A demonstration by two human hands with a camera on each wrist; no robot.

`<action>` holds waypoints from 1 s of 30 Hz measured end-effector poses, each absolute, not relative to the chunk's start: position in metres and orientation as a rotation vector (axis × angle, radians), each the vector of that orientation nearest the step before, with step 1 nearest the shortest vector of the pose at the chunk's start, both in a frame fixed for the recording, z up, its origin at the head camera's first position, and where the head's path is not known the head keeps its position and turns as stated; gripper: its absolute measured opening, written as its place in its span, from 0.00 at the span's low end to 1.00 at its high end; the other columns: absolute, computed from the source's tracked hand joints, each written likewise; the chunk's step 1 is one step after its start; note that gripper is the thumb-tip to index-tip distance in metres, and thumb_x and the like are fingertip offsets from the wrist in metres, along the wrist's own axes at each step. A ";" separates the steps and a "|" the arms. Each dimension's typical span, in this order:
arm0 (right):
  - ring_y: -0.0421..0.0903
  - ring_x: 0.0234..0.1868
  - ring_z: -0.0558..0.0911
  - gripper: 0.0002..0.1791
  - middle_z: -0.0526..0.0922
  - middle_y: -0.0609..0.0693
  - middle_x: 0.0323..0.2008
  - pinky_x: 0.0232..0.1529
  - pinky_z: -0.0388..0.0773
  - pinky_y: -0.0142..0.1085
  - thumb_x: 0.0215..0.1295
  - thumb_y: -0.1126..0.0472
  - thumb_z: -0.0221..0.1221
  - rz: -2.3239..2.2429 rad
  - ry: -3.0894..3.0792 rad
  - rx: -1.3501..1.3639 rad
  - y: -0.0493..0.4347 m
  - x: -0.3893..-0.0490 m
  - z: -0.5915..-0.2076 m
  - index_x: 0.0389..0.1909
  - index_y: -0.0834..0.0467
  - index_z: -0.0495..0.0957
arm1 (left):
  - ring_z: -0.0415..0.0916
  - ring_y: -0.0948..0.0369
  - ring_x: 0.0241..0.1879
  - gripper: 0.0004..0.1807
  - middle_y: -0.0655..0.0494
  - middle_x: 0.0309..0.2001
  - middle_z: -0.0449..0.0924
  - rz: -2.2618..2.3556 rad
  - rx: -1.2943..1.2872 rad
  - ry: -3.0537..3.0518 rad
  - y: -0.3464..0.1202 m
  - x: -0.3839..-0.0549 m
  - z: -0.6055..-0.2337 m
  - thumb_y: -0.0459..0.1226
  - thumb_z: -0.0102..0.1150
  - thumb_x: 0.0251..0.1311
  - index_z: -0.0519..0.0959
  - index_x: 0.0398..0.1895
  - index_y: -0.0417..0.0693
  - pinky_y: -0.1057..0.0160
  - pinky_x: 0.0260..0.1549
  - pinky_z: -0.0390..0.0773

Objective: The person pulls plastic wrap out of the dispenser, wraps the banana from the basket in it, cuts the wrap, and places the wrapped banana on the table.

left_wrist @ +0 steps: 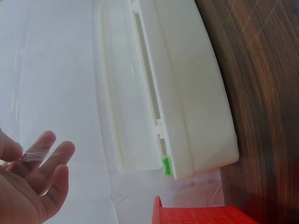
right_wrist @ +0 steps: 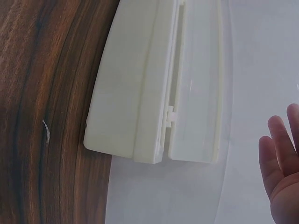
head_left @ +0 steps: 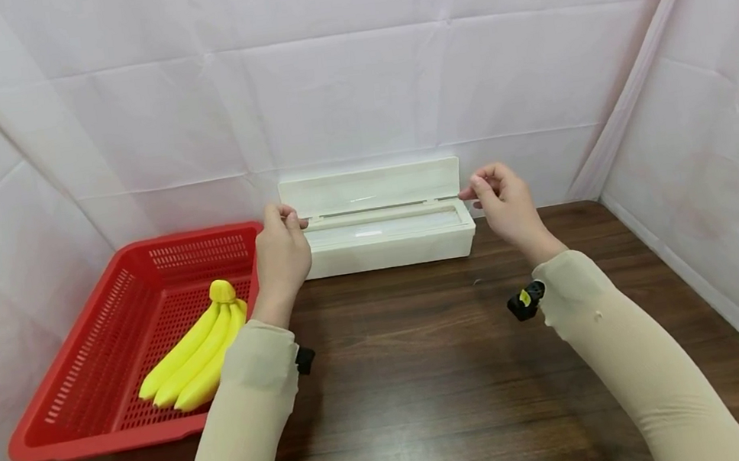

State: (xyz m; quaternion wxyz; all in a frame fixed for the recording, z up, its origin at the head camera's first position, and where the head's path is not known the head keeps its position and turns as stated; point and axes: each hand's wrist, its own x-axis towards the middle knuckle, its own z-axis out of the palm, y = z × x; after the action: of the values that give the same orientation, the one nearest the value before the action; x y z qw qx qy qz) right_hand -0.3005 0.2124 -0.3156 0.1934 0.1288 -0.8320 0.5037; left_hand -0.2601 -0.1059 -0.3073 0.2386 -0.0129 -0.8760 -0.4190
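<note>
A white cling film dispenser (head_left: 386, 254) stands at the back of the table, its lid (head_left: 371, 184) raised. At its left end, my left hand (head_left: 283, 260) pinches clear cling film (left_wrist: 38, 155) between thumb and forefinger; the film bunches across the fingers in the left wrist view. Level with it at the dispenser's right end is my right hand (head_left: 508, 206), thumb and forefinger brought together as in a pinch on the film's other side. The film there is too transparent to trace. In the right wrist view only the outer fingers (right_wrist: 275, 156) of that hand show.
A red plastic basket (head_left: 79, 343) sits on the left of the wooden table (head_left: 414, 371), holding a bunch of yellow bananas (head_left: 197, 351). White cloth walls (head_left: 353, 94) enclose the back and sides. A small clear scrap (right_wrist: 46, 132) lies right of the dispenser.
</note>
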 end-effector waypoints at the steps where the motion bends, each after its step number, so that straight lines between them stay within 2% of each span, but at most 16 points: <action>1: 0.30 0.36 0.80 0.17 0.83 0.53 0.37 0.38 0.77 0.26 0.73 0.55 0.45 1.431 -2.328 0.367 0.213 -0.300 -0.316 0.47 0.67 0.68 | 0.75 0.49 0.30 0.10 0.47 0.44 0.82 -1.150 -0.038 -2.398 -0.106 -0.259 -0.307 0.38 0.37 0.72 0.66 0.47 0.41 0.57 0.29 0.71; 6: 0.30 0.34 0.82 0.17 0.82 0.42 0.32 0.33 0.79 0.28 0.73 0.55 0.46 1.496 -2.292 0.382 0.213 -0.295 -0.318 0.46 0.67 0.67 | 0.76 0.48 0.33 0.10 0.48 0.44 0.83 -1.157 -0.029 -2.394 -0.104 -0.254 -0.308 0.39 0.37 0.72 0.66 0.46 0.42 0.55 0.30 0.72; 10: 0.30 0.34 0.82 0.15 0.81 0.37 0.31 0.32 0.78 0.28 0.72 0.53 0.46 1.489 -2.288 0.372 0.214 -0.291 -0.319 0.43 0.62 0.68 | 0.76 0.48 0.33 0.11 0.49 0.43 0.83 -1.139 -0.011 -2.393 -0.103 -0.251 -0.308 0.39 0.37 0.72 0.66 0.47 0.42 0.54 0.30 0.72; 13: 0.29 0.34 0.81 0.14 0.82 0.38 0.32 0.33 0.78 0.28 0.72 0.51 0.46 1.470 -2.296 0.370 0.214 -0.287 -0.320 0.42 0.60 0.69 | 0.77 0.47 0.34 0.11 0.49 0.43 0.82 -1.116 -0.001 -2.391 -0.103 -0.249 -0.308 0.40 0.37 0.72 0.66 0.47 0.42 0.53 0.31 0.73; 20: 0.29 0.35 0.82 0.16 0.82 0.40 0.32 0.34 0.78 0.28 0.72 0.52 0.46 1.497 -2.296 0.388 0.212 -0.283 -0.320 0.43 0.63 0.69 | 0.77 0.46 0.35 0.12 0.48 0.43 0.83 -1.094 -0.014 -2.380 -0.105 -0.247 -0.309 0.40 0.37 0.72 0.66 0.47 0.42 0.51 0.31 0.73; 25: 0.30 0.36 0.82 0.13 0.82 0.40 0.32 0.34 0.78 0.28 0.72 0.53 0.47 1.514 -2.300 0.385 0.212 -0.281 -0.319 0.42 0.60 0.69 | 0.76 0.47 0.31 0.12 0.48 0.42 0.83 -1.075 -0.038 -2.380 -0.108 -0.245 -0.310 0.40 0.37 0.72 0.66 0.48 0.41 0.53 0.29 0.72; 30: 0.30 0.35 0.82 0.15 0.82 0.42 0.32 0.35 0.78 0.28 0.72 0.53 0.47 1.495 -2.317 0.379 0.212 -0.278 -0.319 0.43 0.63 0.69 | 0.73 0.50 0.28 0.12 0.48 0.41 0.82 -1.079 -0.056 -2.391 -0.110 -0.243 -0.311 0.40 0.38 0.72 0.66 0.48 0.41 0.56 0.27 0.70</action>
State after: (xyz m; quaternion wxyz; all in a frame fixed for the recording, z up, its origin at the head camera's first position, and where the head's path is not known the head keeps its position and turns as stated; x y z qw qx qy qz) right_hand -0.2777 0.2125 -0.3194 0.1781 0.1340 -0.8192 0.5284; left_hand -0.2431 -0.1095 -0.3107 0.2561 -0.0205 -0.8810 -0.3974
